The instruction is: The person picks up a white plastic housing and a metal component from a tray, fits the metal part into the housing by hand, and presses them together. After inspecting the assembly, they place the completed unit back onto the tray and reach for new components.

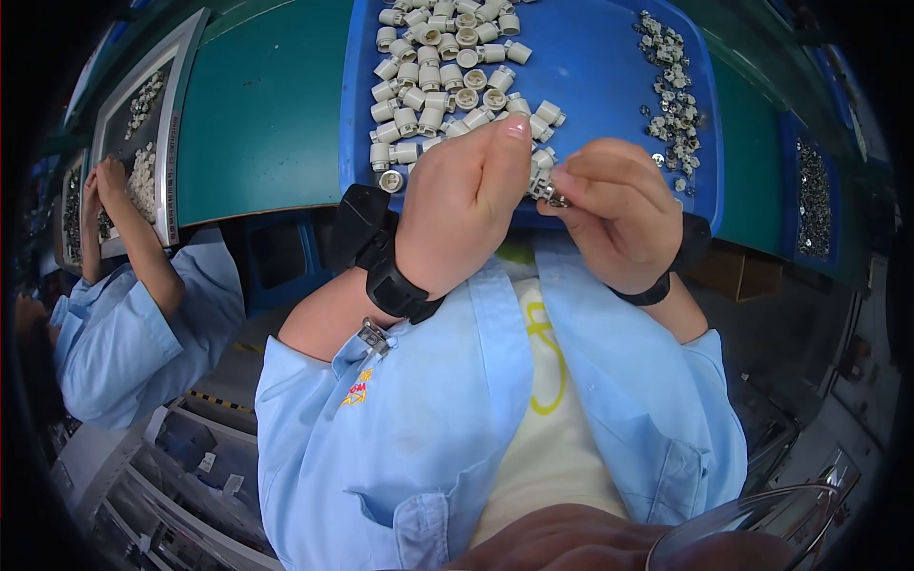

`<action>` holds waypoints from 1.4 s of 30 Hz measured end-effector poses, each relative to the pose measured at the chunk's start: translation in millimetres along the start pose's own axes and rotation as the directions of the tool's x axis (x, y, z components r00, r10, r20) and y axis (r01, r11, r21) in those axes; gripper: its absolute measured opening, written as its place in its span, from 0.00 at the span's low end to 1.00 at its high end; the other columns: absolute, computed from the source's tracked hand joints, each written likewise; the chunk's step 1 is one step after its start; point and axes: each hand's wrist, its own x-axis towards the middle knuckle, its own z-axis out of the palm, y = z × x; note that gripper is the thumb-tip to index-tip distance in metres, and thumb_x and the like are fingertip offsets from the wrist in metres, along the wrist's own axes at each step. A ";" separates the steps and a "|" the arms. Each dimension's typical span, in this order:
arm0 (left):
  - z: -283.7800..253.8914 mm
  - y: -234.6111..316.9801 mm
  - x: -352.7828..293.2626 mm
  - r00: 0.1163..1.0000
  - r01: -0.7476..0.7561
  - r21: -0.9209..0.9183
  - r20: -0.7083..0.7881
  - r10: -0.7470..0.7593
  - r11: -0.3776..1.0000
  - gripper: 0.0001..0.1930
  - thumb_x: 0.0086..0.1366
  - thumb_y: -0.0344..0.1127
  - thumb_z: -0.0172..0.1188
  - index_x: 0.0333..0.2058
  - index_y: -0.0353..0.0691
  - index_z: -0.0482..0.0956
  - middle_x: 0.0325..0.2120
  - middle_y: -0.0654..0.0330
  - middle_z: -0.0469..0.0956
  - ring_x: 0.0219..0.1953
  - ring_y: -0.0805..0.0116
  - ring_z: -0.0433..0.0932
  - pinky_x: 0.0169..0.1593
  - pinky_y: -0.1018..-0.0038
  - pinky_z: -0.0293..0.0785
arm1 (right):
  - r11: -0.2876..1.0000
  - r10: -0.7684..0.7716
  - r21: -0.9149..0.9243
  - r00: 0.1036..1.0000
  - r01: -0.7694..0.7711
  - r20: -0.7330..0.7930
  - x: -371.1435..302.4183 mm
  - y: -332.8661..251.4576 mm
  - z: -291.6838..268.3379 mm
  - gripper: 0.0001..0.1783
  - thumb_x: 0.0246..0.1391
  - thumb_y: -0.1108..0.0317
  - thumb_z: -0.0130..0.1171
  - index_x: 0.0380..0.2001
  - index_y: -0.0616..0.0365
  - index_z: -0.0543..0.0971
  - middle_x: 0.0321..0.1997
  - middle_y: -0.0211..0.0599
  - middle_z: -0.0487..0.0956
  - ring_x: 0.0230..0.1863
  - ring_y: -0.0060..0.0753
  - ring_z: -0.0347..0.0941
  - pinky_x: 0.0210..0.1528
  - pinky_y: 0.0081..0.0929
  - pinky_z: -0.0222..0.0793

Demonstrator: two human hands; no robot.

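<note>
Above the near edge of a blue tray [595,57], both my hands meet. My left hand [466,195] is closed, its thumb on top, round a white lamp holder [541,177] whose end shows between the hands; the fingers hide the remainder. My right hand [614,209] pinches a small metal-and-white part [555,198] against that end. Whether the two pieces are joined I cannot tell. Many white cylindrical lamp holders [430,76] lie on the tray's left side. Small metal-and-white parts [674,100] form a strip along its right side.
The tray rests on a green table [271,105]. To the right is a blue bin [814,205] of small metal parts. At left, a person in light blue [157,324] works over a pale-rimmed tray [171,143] of small pieces. A cardboard box [743,271] sits below the table.
</note>
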 end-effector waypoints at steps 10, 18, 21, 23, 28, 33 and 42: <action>-14.2 -9.1 42.3 0.994 -0.011 0.272 -0.105 0.041 0.962 0.19 0.65 0.40 0.41 0.20 0.35 0.69 0.12 0.50 0.68 0.18 0.48 0.68 0.21 0.62 0.62 | 0.991 -0.117 -0.046 0.986 0.123 0.119 39.4 42.2 9.0 0.12 0.29 0.85 0.64 0.22 0.65 0.73 0.27 0.38 0.74 0.30 0.36 0.71 0.30 0.26 0.67; -13.2 -14.7 49.3 0.987 -0.041 0.266 -0.137 0.080 0.963 0.19 0.65 0.40 0.41 0.20 0.36 0.69 0.12 0.50 0.68 0.18 0.49 0.69 0.22 0.62 0.63 | 0.992 -0.113 0.055 0.992 0.110 0.058 41.9 59.5 15.5 0.13 0.29 0.84 0.64 0.23 0.63 0.75 0.26 0.37 0.74 0.28 0.36 0.71 0.29 0.26 0.67; -13.4 -11.7 53.8 0.991 -0.027 0.199 -0.124 0.052 0.980 0.19 0.65 0.40 0.41 0.20 0.36 0.69 0.12 0.50 0.68 0.17 0.49 0.68 0.21 0.63 0.62 | 0.990 -0.111 0.097 0.991 0.103 0.075 36.0 65.7 14.9 0.12 0.34 0.83 0.63 0.25 0.64 0.74 0.30 0.39 0.75 0.33 0.36 0.70 0.33 0.26 0.67; -15.8 -14.1 55.2 0.993 -0.024 0.167 -0.113 0.044 0.986 0.19 0.65 0.40 0.41 0.20 0.36 0.69 0.12 0.50 0.67 0.17 0.49 0.67 0.21 0.63 0.61 | 0.988 -0.112 0.114 0.991 0.102 0.080 35.8 68.9 14.7 0.11 0.36 0.83 0.63 0.26 0.64 0.73 0.32 0.40 0.75 0.35 0.36 0.70 0.35 0.26 0.66; -23.9 -20.5 55.4 0.993 -0.040 0.167 -0.099 0.057 0.985 0.19 0.65 0.40 0.41 0.20 0.35 0.68 0.12 0.50 0.65 0.16 0.51 0.65 0.21 0.64 0.60 | 0.923 0.039 0.366 0.973 -0.121 0.226 41.7 69.0 10.8 0.06 0.44 0.79 0.60 0.27 0.64 0.73 0.35 0.41 0.74 0.38 0.35 0.68 0.40 0.25 0.64; -25.0 -13.0 57.9 0.993 -0.035 0.148 -0.103 0.051 0.988 0.18 0.65 0.40 0.41 0.20 0.35 0.68 0.12 0.50 0.65 0.16 0.51 0.65 0.21 0.65 0.59 | 0.744 0.241 0.575 0.939 -0.340 0.244 43.8 63.8 19.7 0.06 0.47 0.77 0.58 0.31 0.63 0.73 0.36 0.37 0.73 0.38 0.26 0.68 0.41 0.21 0.64; -24.7 -10.2 58.1 0.981 -0.099 0.302 -0.129 0.143 0.948 0.17 0.65 0.38 0.42 0.20 0.36 0.69 0.12 0.52 0.68 0.16 0.51 0.68 0.20 0.64 0.61 | 0.673 0.318 0.574 0.883 -0.467 0.347 45.6 57.8 21.2 0.10 0.51 0.77 0.54 0.37 0.62 0.68 0.41 0.38 0.69 0.42 0.26 0.66 0.46 0.20 0.62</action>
